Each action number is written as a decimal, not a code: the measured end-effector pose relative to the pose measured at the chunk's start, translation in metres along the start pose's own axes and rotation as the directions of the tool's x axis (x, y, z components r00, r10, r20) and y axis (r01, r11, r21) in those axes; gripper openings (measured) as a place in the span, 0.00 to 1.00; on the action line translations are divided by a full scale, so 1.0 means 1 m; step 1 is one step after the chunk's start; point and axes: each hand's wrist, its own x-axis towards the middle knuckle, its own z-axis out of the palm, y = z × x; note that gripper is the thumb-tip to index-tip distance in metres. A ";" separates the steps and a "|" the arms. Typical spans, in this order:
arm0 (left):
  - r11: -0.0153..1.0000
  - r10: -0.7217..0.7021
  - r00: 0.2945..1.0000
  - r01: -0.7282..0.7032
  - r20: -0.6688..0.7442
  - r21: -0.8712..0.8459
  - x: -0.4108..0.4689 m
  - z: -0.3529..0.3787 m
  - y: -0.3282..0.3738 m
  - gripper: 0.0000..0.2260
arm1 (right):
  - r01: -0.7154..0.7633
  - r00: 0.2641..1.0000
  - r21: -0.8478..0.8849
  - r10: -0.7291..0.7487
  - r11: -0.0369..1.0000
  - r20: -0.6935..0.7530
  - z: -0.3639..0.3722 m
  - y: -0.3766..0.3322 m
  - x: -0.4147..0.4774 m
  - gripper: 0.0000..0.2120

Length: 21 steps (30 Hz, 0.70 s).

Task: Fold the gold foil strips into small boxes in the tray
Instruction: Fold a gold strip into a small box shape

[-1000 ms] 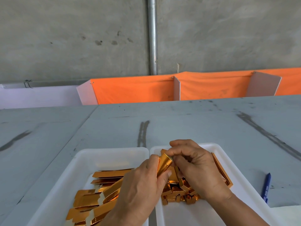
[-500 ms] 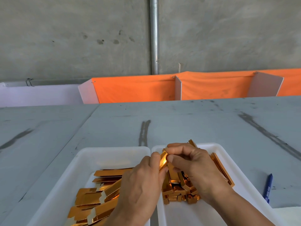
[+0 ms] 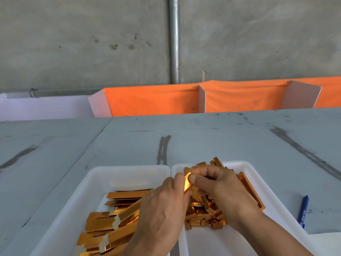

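Note:
Both hands meet over the gap between two white trays and share one gold foil strip (image 3: 187,184). My left hand (image 3: 162,213) grips its lower part with curled fingers. My right hand (image 3: 219,189) pinches its upper end between thumb and fingertips. The left tray (image 3: 118,174) holds a heap of flat gold strips (image 3: 110,224). In the right tray (image 3: 247,169) lies a pile of folded small gold boxes (image 3: 204,213), partly hidden under my right hand. Much of the strip is covered by my fingers.
A blue pen (image 3: 303,211) lies on the grey table to the right of the right tray. Orange cloth panels with white dividers (image 3: 202,99) stand along the table's far edge, in front of a concrete wall with a metal pipe (image 3: 174,39).
The strip stands more upright than a second ago and my right fingertips have closed on its top end. Both hands stay over the trays' inner edges.

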 end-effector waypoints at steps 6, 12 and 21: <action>0.997 -0.016 0.999 0.020 0.049 -0.079 -0.002 0.001 -0.001 0.16 | -0.053 0.996 0.017 0.051 0.998 0.077 0.000 -0.002 -0.001 0.05; 0.969 -0.038 0.998 0.047 0.041 -0.242 -0.002 -0.002 -0.002 0.17 | 0.031 0.999 0.060 -0.032 0.998 0.003 0.000 -0.006 -0.002 0.08; 0.963 -0.063 0.991 0.091 0.116 -0.254 0.001 0.000 -0.004 0.11 | 0.130 0.990 -0.166 -0.137 0.978 -0.029 0.004 -0.005 -0.006 0.10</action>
